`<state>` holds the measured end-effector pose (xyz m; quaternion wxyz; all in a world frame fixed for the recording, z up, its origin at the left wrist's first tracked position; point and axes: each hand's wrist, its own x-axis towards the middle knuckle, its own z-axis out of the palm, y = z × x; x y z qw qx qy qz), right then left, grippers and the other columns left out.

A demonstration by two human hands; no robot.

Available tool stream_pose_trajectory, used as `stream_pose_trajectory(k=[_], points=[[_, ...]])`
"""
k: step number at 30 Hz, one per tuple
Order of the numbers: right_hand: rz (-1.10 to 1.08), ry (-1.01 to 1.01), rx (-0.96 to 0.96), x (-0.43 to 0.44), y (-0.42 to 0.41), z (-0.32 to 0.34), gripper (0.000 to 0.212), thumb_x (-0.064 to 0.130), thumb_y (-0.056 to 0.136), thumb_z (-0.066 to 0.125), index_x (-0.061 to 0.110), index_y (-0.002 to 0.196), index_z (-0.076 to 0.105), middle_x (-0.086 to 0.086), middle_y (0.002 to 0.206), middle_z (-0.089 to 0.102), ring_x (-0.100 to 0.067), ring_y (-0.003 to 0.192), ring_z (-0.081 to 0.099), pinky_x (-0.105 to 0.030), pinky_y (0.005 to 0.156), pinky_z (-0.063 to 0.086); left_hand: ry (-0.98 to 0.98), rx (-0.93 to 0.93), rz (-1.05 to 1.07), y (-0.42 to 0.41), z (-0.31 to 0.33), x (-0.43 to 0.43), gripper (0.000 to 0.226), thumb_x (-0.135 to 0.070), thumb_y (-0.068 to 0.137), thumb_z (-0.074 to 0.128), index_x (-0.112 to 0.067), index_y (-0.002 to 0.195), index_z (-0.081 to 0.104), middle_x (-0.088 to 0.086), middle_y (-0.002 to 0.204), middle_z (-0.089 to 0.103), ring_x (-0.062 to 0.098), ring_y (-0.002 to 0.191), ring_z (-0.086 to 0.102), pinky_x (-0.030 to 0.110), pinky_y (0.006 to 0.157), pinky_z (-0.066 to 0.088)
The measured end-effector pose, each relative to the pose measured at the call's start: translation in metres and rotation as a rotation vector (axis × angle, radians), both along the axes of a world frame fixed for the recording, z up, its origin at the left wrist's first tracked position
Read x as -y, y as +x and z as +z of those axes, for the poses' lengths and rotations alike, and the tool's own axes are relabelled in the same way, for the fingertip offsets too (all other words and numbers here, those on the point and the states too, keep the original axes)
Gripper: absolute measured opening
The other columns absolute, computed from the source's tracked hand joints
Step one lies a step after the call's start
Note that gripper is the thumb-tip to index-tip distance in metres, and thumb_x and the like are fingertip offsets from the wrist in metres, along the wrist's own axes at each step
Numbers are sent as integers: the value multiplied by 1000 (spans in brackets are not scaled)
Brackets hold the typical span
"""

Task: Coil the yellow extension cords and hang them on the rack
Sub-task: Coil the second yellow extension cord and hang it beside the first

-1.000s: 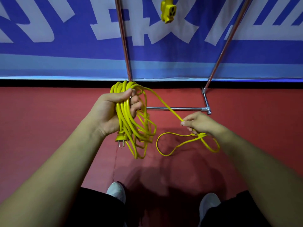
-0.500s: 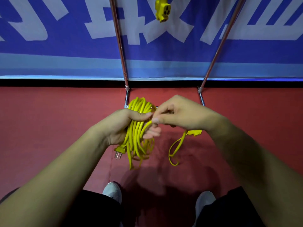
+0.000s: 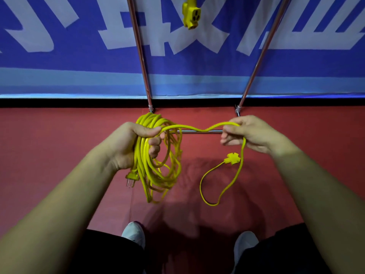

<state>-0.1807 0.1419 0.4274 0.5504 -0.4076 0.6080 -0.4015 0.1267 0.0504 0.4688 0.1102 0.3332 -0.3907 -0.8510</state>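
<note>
My left hand (image 3: pixel 132 147) grips a thick bundle of yellow extension cord coils (image 3: pixel 158 163), which hang below it. The pronged plug (image 3: pixel 132 177) dangles under that hand. One strand runs from the bundle across to my right hand (image 3: pixel 248 135), which pinches it. Below my right hand the free end drops in a loop (image 3: pixel 219 186) and curls back up to the yellow socket end (image 3: pixel 232 158). The chrome rack (image 3: pixel 197 131) stands straight ahead, its low crossbar behind the cord. A second yellow socket (image 3: pixel 191 15) hangs from above at the rack's top.
The rack's two slanted poles (image 3: pixel 141 56) rise against a blue and white banner (image 3: pixel 59 56). Red floor (image 3: pixel 49 155) lies all around. My two white shoes (image 3: pixel 134 233) are at the bottom of the view.
My right hand has moved away to the right from the bundle, drawing a strand out between the hands. The socket end and its loop now hang lower under that hand.
</note>
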Motion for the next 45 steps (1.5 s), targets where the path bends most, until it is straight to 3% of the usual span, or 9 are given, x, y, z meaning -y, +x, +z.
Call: stream_pose_trajectory(k=[3, 7, 14, 19, 28, 31, 37, 42, 45], points=[[-69, -63, 247, 10, 18, 0, 25, 27, 92, 55, 3, 97, 58, -2, 56, 39, -6, 37, 28, -20, 39, 29, -17, 91, 25, 4, -2, 2, 14, -16, 71, 62, -3, 68, 67, 6, 54, 56, 21, 50, 62, 24, 48, 52], [-45, -72, 171, 16, 29, 2, 27, 22, 101, 44, 1, 96, 60, 0, 55, 25, -6, 39, 17, -21, 42, 13, 34, 103, 78, 5, -4, 7, 21, -14, 75, 55, -4, 68, 71, 17, 73, 71, 30, 69, 72, 29, 57, 59], [406, -131, -15, 6, 80, 38, 27, 26, 86, 60, 2, 90, 72, -1, 54, 25, -11, 47, 15, -23, 46, 15, 24, 41, 82, -12, -14, -8, 18, -10, 79, 54, -1, 82, 69, 27, 102, 70, 36, 98, 69, 40, 89, 53], [416, -182, -41, 4, 100, 57, 23, 16, 96, 53, -2, 91, 67, 11, 46, 45, -7, 42, 21, -26, 46, 14, -195, -2, 109, -25, -18, -19, 15, -2, 70, 64, -2, 82, 74, 16, 78, 70, 27, 73, 68, 35, 77, 55], [108, -270, -310, 13, 74, 39, 25, 23, 82, 74, 2, 73, 63, -3, 47, 44, -14, 41, 36, -24, 45, 28, 37, -138, 23, -24, -8, -16, 14, -18, 71, 67, -4, 73, 65, 2, 46, 44, 23, 52, 60, 29, 53, 54], [238, -176, -202, 8, 61, 34, 17, 16, 87, 68, -1, 84, 67, -8, 53, 39, -16, 44, 33, -27, 47, 28, -12, -56, 7, -26, -5, -22, 13, -12, 75, 63, -2, 70, 69, 8, 52, 58, 24, 55, 66, 28, 52, 57], [290, 104, -189, 4, 46, 42, 16, 17, 91, 62, 4, 88, 69, 2, 49, 27, -11, 42, 19, -20, 45, 17, -106, 35, 120, -26, -14, -21, 17, -5, 82, 55, 5, 95, 59, 30, 95, 70, 37, 87, 71, 48, 87, 53], [30, 191, -494, 9, 35, 28, 13, 12, 86, 63, 6, 75, 67, -5, 52, 39, -15, 39, 29, -19, 43, 24, -365, 191, 113, -15, -6, -7, 10, -2, 87, 55, 6, 81, 58, 17, 73, 71, 20, 46, 61, 25, 44, 51], [-184, 43, -602, 18, 33, 15, 23, 20, 90, 62, 1, 77, 64, -9, 55, 43, -19, 47, 35, -23, 44, 27, -537, 249, -74, 1, -1, 1, 17, -7, 79, 66, 7, 74, 57, 17, 55, 54, 20, 36, 42, 22, 40, 38]])
